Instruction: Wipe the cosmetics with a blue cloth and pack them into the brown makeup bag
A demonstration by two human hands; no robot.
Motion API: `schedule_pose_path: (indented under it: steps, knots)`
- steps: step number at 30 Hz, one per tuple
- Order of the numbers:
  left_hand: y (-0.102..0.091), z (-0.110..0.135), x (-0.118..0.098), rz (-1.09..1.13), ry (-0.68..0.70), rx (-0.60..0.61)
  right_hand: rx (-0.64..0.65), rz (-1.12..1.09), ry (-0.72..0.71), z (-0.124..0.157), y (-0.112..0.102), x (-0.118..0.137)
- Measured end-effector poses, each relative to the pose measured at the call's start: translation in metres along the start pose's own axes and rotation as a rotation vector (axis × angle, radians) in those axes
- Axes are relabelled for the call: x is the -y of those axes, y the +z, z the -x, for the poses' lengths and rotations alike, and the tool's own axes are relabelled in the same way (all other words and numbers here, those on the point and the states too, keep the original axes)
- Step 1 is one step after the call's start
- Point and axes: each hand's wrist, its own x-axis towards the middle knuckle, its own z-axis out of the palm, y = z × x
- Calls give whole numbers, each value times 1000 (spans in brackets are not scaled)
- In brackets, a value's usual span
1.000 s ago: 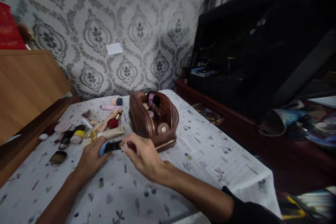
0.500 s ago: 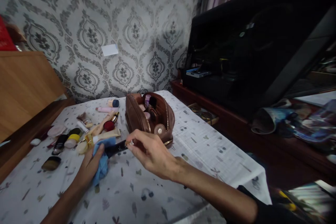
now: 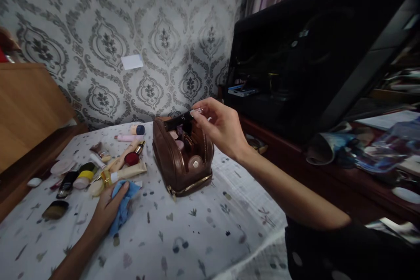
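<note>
My right hand pinches one end of a slim black cosmetic tube with a shiny tip. The tube lies nearly level over the mouth of a brown makeup bag, whose zip is undone. Inside the bag are pink and dark cosmetics, partly hidden. My left hand is closed on a crumpled blue cloth above the tablecloth. Just beyond it lie a cream tube, a round dark red item and a yellow-banded jar.
More cosmetics lie at the left, among them a brown-topped oval item, a black bottle and a blue-lidded jar. A patterned white cloth covers the table. A large black television stands at the right, a wooden panel at the left.
My right hand has carried the black cosmetic tube away from the blue cloth, up and right to the bag's opening. My left hand stays low with the cloth.
</note>
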Motion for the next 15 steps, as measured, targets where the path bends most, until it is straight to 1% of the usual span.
schedule_pose_path:
  steps: [2, 5, 8, 12, 15]
  knots:
    - [0, -2, 0, -57, 51, 12, 54, 194, -11, -11, 0, -10]
    - [-2, -5, 3, -113, 92, 37, 208, 431, -22, -21, 9, -21]
    - [-3, -7, 9, -129, 115, 42, 352, 616, -12, -28, 21, -24]
    - [-3, -8, 14, -111, 84, 86, 493, 757, -9, -36, 32, -25]
    - [-4, -7, 14, -100, 66, 111, 541, 783, -8, -41, 38, -28]
